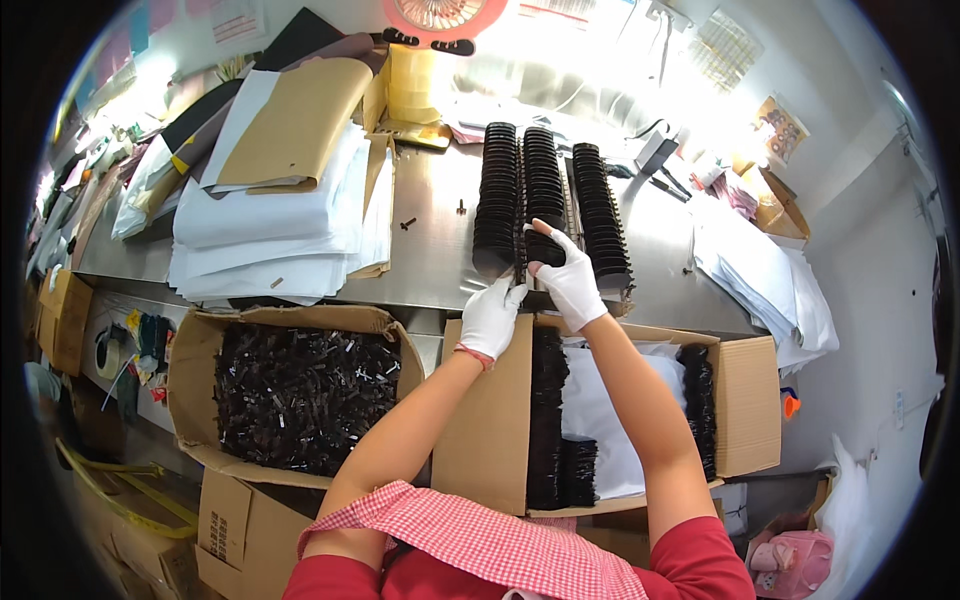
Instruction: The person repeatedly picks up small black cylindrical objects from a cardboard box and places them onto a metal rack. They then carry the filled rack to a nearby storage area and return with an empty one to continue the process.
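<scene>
Three rows of thin black rounded pieces stand packed on edge in a rack on the metal table: a left row point(496, 200), a middle row point(541, 165) and a right row point(598, 215). My right hand point(567, 280), in a white glove with bare thumb and fingertip, curls round the near end of the middle row and grips several black pieces there. Close by, my left hand point(490, 322), also gloved, has its fingers drawn together at the near end of the left row. What lies between those fingers is too small to make out.
A carton of small black parts point(305, 400) stands below left. Another open carton point(755, 400) holds black stacks and white sheets. Paper stacks point(270, 215) lie left, more white sheets point(760, 265) right. A pink fan point(440, 12) sits at the back. Small dark bits dot the table.
</scene>
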Demonstrator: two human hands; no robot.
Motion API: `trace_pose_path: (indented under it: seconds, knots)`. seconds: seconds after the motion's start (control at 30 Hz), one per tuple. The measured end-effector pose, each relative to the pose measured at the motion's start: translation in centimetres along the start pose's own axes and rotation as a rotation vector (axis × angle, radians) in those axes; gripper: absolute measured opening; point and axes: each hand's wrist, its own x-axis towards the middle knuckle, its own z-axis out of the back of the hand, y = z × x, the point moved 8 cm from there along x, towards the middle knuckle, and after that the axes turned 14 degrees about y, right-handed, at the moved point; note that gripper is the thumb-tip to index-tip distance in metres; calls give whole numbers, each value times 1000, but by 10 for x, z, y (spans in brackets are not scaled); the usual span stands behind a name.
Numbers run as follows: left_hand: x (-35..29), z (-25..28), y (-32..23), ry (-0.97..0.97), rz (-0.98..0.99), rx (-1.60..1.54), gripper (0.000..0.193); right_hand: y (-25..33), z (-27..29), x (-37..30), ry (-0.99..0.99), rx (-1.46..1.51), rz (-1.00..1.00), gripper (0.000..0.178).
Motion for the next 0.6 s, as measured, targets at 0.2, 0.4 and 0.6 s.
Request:
trace_pose_path:
  seconds: [0.2,0.4,0.6]
  knots:
    - [-6,2,-1,-183,-100,204,35,23,-38,-12,-291,-799,453,52]
    - [-67,13,-39,-330,-97,-444,48,53,9,-38,-289,-396,68,56]
    - [-64,-16,-59,-19,214,-1830,25,65,-14,-39,206,-408,121,44]
